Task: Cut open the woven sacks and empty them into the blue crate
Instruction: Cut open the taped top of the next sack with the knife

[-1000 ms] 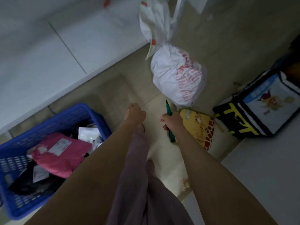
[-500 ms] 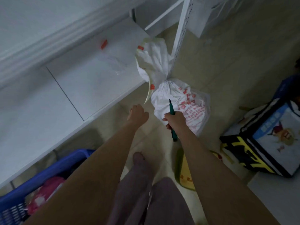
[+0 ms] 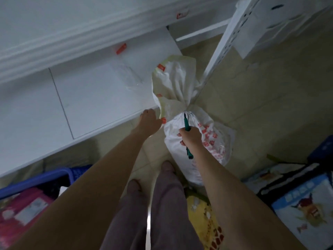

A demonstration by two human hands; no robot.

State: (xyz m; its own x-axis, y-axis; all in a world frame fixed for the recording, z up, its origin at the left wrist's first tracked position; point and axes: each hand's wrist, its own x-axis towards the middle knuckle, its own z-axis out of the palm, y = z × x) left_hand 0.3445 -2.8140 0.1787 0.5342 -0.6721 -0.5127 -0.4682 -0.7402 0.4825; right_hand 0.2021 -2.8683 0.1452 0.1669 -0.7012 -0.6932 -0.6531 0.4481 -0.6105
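A white woven sack (image 3: pixel 212 141) with red print stands on the floor, tied at its neck, its loose top flaring upward. My right hand (image 3: pixel 190 137) is shut on a green-handled cutter (image 3: pixel 186 123), whose tip points at the tied neck. My left hand (image 3: pixel 149 121) reaches toward the sack's top from the left, fingers loosely curled, touching or nearly touching a red tag on it. The blue crate (image 3: pixel 45 177) sits at the lower left, holding a pink parcel (image 3: pixel 21 212) and other packages.
A white shelf board (image 3: pixel 90 98) runs along the left. A white perforated rack post (image 3: pixel 221 46) rises behind the sack. A black, yellow and blue insulated bag (image 3: pixel 297 201) lies at the lower right, a yellow patterned item (image 3: pixel 203 219) by my legs.
The view has moved closer to the sack. Both hands have advanced to its tied neck, and the cutter tip now points at the knot. The crate has slid to the lower left corner.
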